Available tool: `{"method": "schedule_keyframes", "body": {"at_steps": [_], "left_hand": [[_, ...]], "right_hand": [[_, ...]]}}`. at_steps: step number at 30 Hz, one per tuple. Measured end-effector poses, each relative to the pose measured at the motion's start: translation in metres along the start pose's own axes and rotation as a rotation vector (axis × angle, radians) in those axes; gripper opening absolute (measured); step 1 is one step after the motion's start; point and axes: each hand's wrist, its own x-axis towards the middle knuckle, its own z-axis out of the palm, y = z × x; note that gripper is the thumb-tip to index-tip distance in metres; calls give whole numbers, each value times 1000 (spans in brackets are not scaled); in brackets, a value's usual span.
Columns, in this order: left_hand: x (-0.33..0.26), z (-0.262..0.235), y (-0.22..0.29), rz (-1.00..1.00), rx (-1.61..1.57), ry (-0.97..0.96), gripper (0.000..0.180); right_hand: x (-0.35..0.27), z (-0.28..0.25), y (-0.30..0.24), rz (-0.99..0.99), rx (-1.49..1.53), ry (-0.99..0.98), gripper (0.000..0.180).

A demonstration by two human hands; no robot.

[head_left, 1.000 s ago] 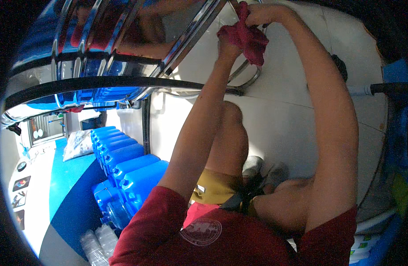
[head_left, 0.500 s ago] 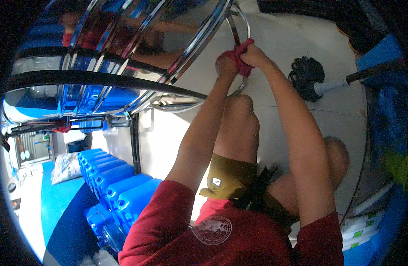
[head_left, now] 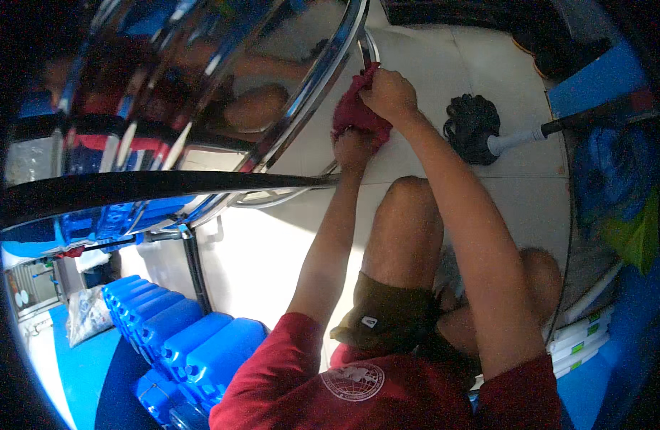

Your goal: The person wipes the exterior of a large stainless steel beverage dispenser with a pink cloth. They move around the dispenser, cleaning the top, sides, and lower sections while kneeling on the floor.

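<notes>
A dark red cloth [head_left: 364,113] is bunched between my two hands, beside the curved chrome tube [head_left: 366,49] at the edge of a shiny metal structure. My left hand [head_left: 352,152] grips the cloth's lower end, its fingers partly covered by the folds. Higher up and to the right, my right hand [head_left: 389,94] is closed on the upper part, close to the tube. Whether the cloth touches the tube cannot be made out.
Polished metal [head_left: 265,61] with a black band [head_left: 165,185] fills the upper left. Several blue jugs [head_left: 226,351] stand lower left. A mop head with dark strands [head_left: 473,129] lies on the pale floor at right, near white stacked items [head_left: 581,337].
The cloth has gone from tightly bunched to more spread out. Both hands have shifted a little left, the left one lower. My view has shifted slightly too.
</notes>
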Motion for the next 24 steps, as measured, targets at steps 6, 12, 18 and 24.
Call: {"method": "schedule_keyframes", "body": {"at_steps": [6, 12, 18, 24], "left_hand": [[9, 17, -14, 45, 29, 39, 41], [14, 13, -9, 40, 166, 3, 37], [18, 2, -13, 28, 95, -77, 39], [26, -14, -5, 118, 346, -155, 41]], "right_hand": [[-7, 49, 31, 52, 101, 17, 30], [-59, 143, 98, 120, 434, -128, 28], [-66, 225, 96, 341, 640, -106, 33], [-71, 241, 90, 141, 664, 235, 38]]}}
